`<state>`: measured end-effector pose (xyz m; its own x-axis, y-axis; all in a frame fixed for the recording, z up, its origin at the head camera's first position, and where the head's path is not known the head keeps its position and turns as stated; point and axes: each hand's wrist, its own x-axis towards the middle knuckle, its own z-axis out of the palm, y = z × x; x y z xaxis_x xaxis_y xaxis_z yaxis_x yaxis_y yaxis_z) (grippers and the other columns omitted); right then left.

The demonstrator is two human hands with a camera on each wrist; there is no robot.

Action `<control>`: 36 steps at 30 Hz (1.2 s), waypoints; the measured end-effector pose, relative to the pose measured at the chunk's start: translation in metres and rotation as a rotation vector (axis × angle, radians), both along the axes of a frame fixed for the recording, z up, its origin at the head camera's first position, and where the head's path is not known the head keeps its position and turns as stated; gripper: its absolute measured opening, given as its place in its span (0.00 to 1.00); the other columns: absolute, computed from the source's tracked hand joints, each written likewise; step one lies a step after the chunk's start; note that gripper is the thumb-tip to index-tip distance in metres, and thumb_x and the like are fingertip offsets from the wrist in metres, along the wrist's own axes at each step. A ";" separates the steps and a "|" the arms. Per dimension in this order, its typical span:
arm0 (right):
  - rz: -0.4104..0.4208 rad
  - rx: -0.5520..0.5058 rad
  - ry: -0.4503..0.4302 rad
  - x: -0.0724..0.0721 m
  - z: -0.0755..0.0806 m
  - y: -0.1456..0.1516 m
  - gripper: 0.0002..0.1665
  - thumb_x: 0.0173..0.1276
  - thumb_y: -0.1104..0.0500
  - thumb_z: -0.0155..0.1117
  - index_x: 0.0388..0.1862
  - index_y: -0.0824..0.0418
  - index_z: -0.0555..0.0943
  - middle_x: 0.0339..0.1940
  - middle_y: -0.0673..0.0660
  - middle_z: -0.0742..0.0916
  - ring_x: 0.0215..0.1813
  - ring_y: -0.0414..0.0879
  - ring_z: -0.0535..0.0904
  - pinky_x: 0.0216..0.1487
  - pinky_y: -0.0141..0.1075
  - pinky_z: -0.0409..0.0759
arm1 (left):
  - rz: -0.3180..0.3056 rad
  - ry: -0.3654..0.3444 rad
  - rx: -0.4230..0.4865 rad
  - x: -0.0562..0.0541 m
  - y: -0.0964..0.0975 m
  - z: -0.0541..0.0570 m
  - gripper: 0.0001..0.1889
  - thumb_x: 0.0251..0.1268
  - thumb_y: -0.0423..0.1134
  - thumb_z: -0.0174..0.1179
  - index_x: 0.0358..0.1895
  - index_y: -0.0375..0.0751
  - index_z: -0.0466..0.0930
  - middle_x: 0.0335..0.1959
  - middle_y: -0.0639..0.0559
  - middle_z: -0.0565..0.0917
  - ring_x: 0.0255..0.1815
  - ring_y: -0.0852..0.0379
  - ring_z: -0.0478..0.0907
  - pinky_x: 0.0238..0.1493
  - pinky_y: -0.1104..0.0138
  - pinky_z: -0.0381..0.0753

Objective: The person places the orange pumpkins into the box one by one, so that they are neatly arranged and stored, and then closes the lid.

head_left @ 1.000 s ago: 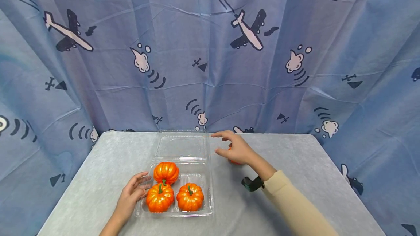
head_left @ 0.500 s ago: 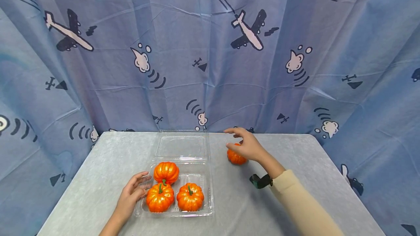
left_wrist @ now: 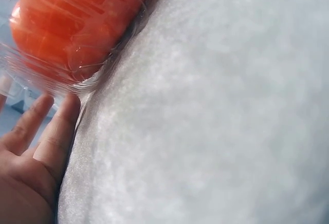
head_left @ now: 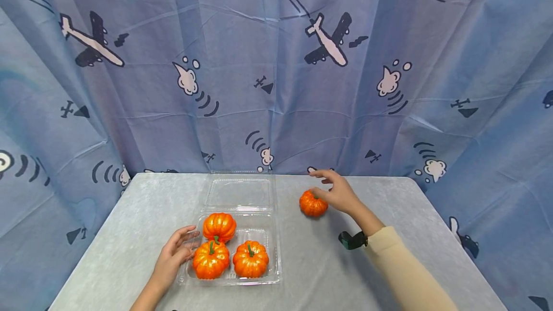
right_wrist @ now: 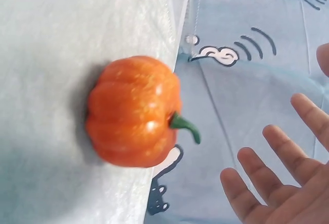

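Three small orange pumpkins sit in the clear plastic clamshell box (head_left: 272, 265): a back-left pumpkin (head_left: 219, 227), a front-left pumpkin (head_left: 210, 260) and a front-right pumpkin (head_left: 250, 259). My left hand (head_left: 172, 256) touches the box's left wall with its fingertips, which the left wrist view shows against the plastic. A separate pumpkin (right_wrist: 133, 112) with a curved green stem stands on the table, right of the box. Above it and to its right hovers my right hand (head_left: 339, 193), fingers spread and holding nothing; the right wrist view shows space between hand and pumpkin.
The box's lid (head_left: 239, 193) lies folded back toward the far edge of the grey-covered table (head_left: 380, 215). Behind the table hangs a blue curtain (head_left: 233, 85) printed with airplanes.
My right hand has moved to the right, uncovering the separate pumpkin, which stays in place on the table. The left hand and the box have not visibly moved.
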<state>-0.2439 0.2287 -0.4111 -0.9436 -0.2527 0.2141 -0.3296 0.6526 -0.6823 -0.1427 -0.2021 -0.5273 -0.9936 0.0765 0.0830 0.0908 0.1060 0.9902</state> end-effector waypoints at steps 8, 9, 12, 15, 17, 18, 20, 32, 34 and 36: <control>-0.048 -0.003 0.001 -0.003 -0.014 0.013 0.25 0.63 0.57 0.65 0.60 0.59 0.77 0.60 0.64 0.79 0.59 0.61 0.75 0.58 0.56 0.76 | -0.001 0.017 -0.004 -0.001 0.000 0.000 0.27 0.60 0.22 0.44 0.66 0.33 0.64 0.61 0.29 0.72 0.50 0.60 0.81 0.41 0.68 0.83; -0.053 -0.006 -0.001 -0.004 -0.016 0.014 0.25 0.63 0.57 0.65 0.60 0.59 0.76 0.60 0.64 0.79 0.60 0.61 0.75 0.59 0.56 0.76 | 0.000 0.019 -0.006 -0.001 0.000 0.000 0.27 0.60 0.22 0.44 0.66 0.33 0.64 0.60 0.30 0.73 0.49 0.60 0.81 0.41 0.68 0.83; -0.066 -0.018 -0.001 -0.004 -0.020 0.018 0.25 0.63 0.58 0.65 0.59 0.60 0.76 0.60 0.64 0.79 0.61 0.60 0.73 0.60 0.56 0.75 | 0.003 0.023 -0.009 -0.001 0.000 0.000 0.27 0.60 0.22 0.44 0.66 0.33 0.65 0.60 0.31 0.73 0.49 0.59 0.81 0.41 0.68 0.83; -0.076 -0.026 0.005 -0.004 -0.024 0.021 0.25 0.62 0.59 0.64 0.59 0.62 0.76 0.60 0.65 0.79 0.60 0.60 0.73 0.59 0.57 0.75 | 0.000 0.018 -0.004 -0.001 0.000 0.000 0.27 0.60 0.22 0.44 0.66 0.33 0.64 0.61 0.29 0.72 0.50 0.60 0.81 0.41 0.68 0.83; -0.079 -0.032 0.012 -0.004 -0.027 0.022 0.25 0.62 0.59 0.64 0.59 0.63 0.76 0.60 0.65 0.79 0.60 0.61 0.73 0.59 0.57 0.74 | -0.001 0.014 0.002 -0.001 0.000 0.000 0.27 0.60 0.22 0.44 0.66 0.33 0.64 0.61 0.28 0.72 0.49 0.61 0.81 0.42 0.68 0.83; -0.084 -0.035 0.012 -0.005 -0.029 0.023 0.25 0.62 0.60 0.64 0.59 0.64 0.76 0.60 0.66 0.79 0.60 0.62 0.73 0.59 0.57 0.74 | 0.000 0.013 0.004 -0.001 0.000 0.000 0.27 0.60 0.22 0.43 0.66 0.33 0.64 0.61 0.27 0.71 0.49 0.61 0.81 0.42 0.68 0.83; -0.095 -0.032 0.006 -0.005 -0.032 0.024 0.26 0.62 0.60 0.64 0.59 0.64 0.76 0.60 0.66 0.79 0.60 0.62 0.73 0.58 0.57 0.75 | 0.001 0.011 0.006 0.000 0.000 -0.001 0.27 0.60 0.22 0.43 0.66 0.32 0.64 0.62 0.26 0.71 0.49 0.62 0.81 0.41 0.68 0.83; -0.161 -0.086 -0.124 -0.004 -0.049 0.026 0.28 0.63 0.59 0.64 0.62 0.65 0.73 0.62 0.71 0.76 0.58 0.68 0.75 0.57 0.56 0.76 | -0.004 0.000 0.008 0.000 0.000 -0.001 0.27 0.61 0.22 0.43 0.66 0.33 0.64 0.62 0.27 0.71 0.50 0.61 0.81 0.42 0.68 0.82; -0.175 -0.088 -0.141 -0.004 -0.051 0.026 0.28 0.63 0.59 0.64 0.61 0.65 0.72 0.63 0.71 0.76 0.58 0.68 0.75 0.57 0.56 0.76 | -0.005 -0.001 0.009 0.000 0.000 -0.001 0.27 0.61 0.22 0.43 0.66 0.33 0.64 0.62 0.27 0.71 0.50 0.61 0.80 0.42 0.68 0.82; -0.190 -0.082 -0.151 -0.003 -0.054 0.024 0.28 0.64 0.59 0.64 0.61 0.66 0.72 0.62 0.71 0.76 0.57 0.67 0.76 0.56 0.55 0.77 | -0.003 -0.002 0.008 0.000 0.000 -0.001 0.27 0.61 0.22 0.43 0.66 0.33 0.64 0.62 0.27 0.71 0.50 0.61 0.80 0.42 0.68 0.82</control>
